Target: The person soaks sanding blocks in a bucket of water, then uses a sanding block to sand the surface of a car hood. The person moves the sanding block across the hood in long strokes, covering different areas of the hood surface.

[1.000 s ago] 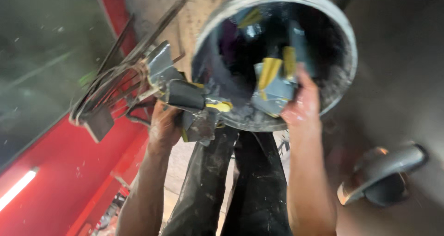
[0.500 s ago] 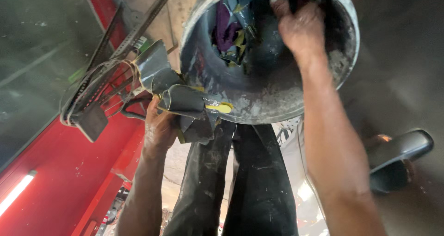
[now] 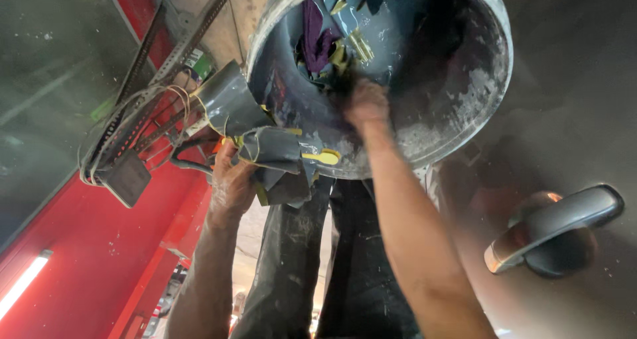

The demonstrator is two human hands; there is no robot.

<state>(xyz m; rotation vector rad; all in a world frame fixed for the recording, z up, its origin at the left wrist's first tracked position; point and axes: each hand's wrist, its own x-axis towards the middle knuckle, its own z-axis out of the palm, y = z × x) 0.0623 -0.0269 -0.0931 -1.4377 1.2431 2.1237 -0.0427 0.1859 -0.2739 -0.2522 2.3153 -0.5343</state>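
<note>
Across the right of the view a dark grey car door panel [image 3: 570,100] is seen, dusty and dull, with a dark door handle [image 3: 557,229] set low on it. On the left a red painted body panel [image 3: 79,259] runs diagonally under a pane of dark glass [image 3: 46,80], and a strip of light is reflected low on the red. Between the two, dark, stained trousers [image 3: 332,266] are seen below the arms.

At the top centre a large round metal bucket [image 3: 464,106] is held tilted, its open mouth turned towards the camera; its inner wall is smeared with pale dried residue. Inside it grey plastic pieces, yellow clips [image 3: 358,47] and a purple rag [image 3: 317,37] are heaped against the upper left wall.

The right hand [image 3: 365,103] is reached into the bucket, at the edge of the heap; it is blurred, so whether its fingers are spread or closed cannot be told.

The left hand [image 3: 232,179] is held just below the bucket's lower left rim, its fingers curled and pressed around a bunch of grey plastic trim pieces [image 3: 265,150] with yellow clips on them. Beside that hand, perforated metal rails [image 3: 166,60] wrapped in looped cable [image 3: 133,123] hang with a small dark block [image 3: 125,177] at the lower end.
</note>
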